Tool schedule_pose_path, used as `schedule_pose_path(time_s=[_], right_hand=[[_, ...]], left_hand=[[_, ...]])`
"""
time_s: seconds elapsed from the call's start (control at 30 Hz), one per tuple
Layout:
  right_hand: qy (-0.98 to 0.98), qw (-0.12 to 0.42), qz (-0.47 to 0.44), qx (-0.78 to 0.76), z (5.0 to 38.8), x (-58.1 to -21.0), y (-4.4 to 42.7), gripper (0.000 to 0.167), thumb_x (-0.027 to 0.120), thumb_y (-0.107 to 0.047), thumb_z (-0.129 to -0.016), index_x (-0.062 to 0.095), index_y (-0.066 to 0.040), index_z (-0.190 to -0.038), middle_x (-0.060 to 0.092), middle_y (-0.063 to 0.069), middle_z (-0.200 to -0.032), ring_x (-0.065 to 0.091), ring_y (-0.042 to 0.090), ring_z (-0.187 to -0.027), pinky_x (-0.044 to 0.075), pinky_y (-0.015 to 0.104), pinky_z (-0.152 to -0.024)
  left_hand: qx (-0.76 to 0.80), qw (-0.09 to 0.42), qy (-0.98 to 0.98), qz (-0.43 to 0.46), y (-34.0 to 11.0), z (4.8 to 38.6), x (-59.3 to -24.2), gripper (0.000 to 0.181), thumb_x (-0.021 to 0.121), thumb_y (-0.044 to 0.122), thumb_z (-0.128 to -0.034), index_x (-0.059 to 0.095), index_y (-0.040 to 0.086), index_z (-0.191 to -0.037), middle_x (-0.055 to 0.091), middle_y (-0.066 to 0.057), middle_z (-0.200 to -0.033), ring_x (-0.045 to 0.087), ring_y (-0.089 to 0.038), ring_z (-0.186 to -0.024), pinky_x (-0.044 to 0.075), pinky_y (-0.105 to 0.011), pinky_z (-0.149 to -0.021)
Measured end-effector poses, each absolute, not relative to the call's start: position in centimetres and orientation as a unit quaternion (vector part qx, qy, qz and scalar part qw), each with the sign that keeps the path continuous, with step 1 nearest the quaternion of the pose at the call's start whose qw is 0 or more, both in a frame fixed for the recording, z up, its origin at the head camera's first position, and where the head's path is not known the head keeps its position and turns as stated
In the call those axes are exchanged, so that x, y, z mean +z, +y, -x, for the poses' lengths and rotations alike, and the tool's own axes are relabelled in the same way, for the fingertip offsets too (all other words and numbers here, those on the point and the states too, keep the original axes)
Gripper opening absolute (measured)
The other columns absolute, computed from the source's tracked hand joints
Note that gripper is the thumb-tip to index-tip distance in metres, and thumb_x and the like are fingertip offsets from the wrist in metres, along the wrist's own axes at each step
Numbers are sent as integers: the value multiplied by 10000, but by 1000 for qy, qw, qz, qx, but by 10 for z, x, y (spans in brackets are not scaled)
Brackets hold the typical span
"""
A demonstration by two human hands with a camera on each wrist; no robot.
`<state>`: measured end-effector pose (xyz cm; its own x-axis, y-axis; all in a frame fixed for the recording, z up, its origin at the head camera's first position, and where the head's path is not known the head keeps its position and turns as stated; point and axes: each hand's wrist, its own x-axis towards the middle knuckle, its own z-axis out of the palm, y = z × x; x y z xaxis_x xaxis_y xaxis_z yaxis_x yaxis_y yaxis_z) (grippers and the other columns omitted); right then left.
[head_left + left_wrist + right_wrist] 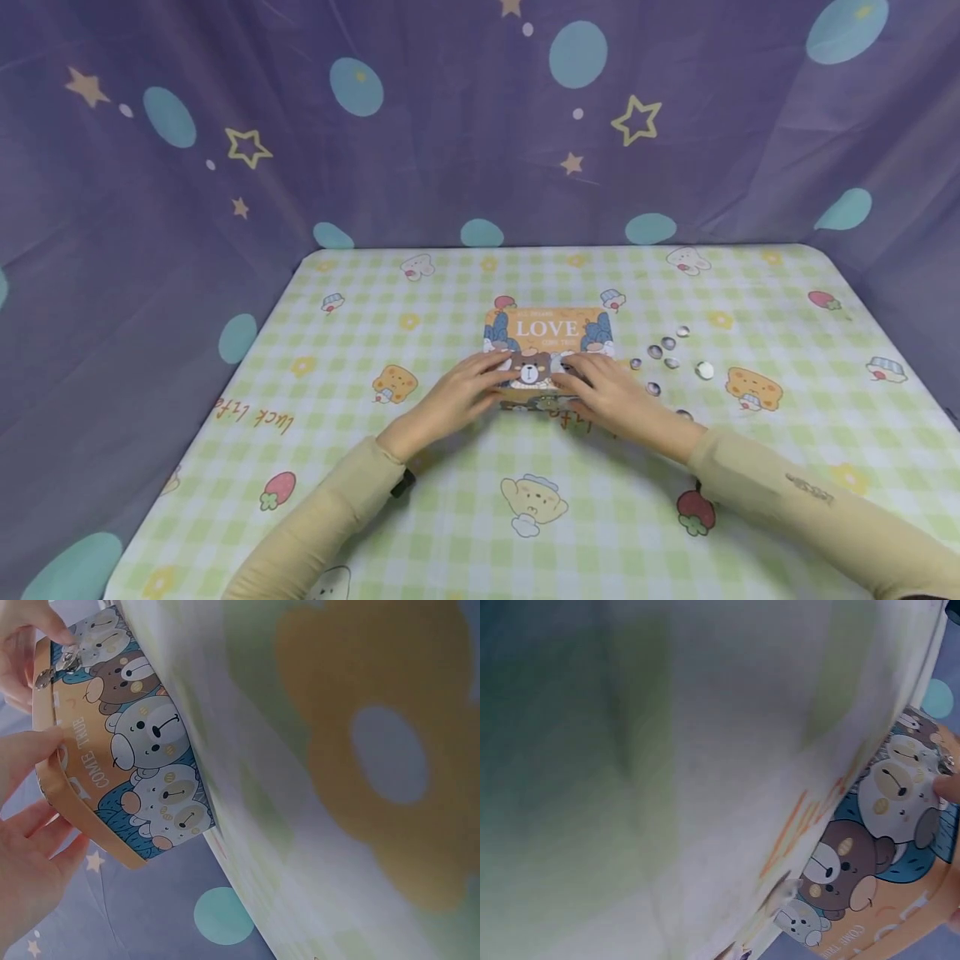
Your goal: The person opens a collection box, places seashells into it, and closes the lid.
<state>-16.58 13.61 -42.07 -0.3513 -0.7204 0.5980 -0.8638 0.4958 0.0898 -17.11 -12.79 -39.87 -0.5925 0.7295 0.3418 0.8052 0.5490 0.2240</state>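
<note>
A small orange cardboard gift box point(550, 328), printed with LOVE and cartoon bears, sits on the table between both hands. My left hand point(467, 385) holds it at the left; in the left wrist view its thumb lies on the front lid edge and the fingers reach round the corner. At the right, my right hand point(611, 396) grips the box, a fingertip touching the front beside a metal clasp point(69, 658). That clasp point(946, 761) also shows at the right wrist view's edge. Whether the lid is fastened I cannot tell.
Several small round shiny pieces point(655, 352), like glass gems, lie scattered right of the box; a paler one point(704, 369) is larger. A green-checked cloth point(450, 500) with printed cartoons covers the table. Behind hangs a purple curtain point(465, 150) with stars.
</note>
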Motion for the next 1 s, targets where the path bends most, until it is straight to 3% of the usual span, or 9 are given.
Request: schedule_pose_path(time_s=[0.13,0.43,0.57,0.7,1.0], right_hand=[[-797,308,-508,109,170,-422,134,303,556,-215,-840,519,-54,-1094,532,155,-1037,535,284,-914,497,407,-785],[-767,339,-539,75,175,-423,132,291,546,-192,-824,537,-55,-1080,546,135,-1022,543,257,-876,508,374,-806],[-753,366,-545,44,177,-424,130,217,423,-154,-911,531,-51,-1068,559,132,-996,558,254,-840,522,355,-765],[-731,393,-556,35,180,-424,128,253,311,-103,-953,539,-35,-1038,574,125,-942,567,246,-805,532,334,-712],[-695,417,-585,-27,184,-422,131,261,321,-12,-937,553,-31,-1055,602,122,-942,591,240,-830,541,342,-747]], left_hand=[[-181,109,-872,442,-129,172,-399,422,661,95,-782,560,135,-1190,454,-120,-1301,410,-264,-1204,324,-400,-1044],[-187,110,-870,443,-128,172,-399,423,664,99,-778,561,133,-1187,456,-127,-1295,409,-276,-1202,333,-428,-1033],[-197,117,-864,449,-128,172,-400,418,660,92,-777,562,116,-1183,461,-146,-1285,416,-290,-1193,335,-445,-1027],[-201,126,-859,453,-129,171,-400,407,649,100,-789,559,121,-1186,461,-145,-1285,414,-272,-1198,324,-421,-1041],[-184,113,-868,446,-128,172,-399,431,674,87,-767,564,139,-1180,462,-126,-1292,417,-263,-1197,326,-417,-1040]])
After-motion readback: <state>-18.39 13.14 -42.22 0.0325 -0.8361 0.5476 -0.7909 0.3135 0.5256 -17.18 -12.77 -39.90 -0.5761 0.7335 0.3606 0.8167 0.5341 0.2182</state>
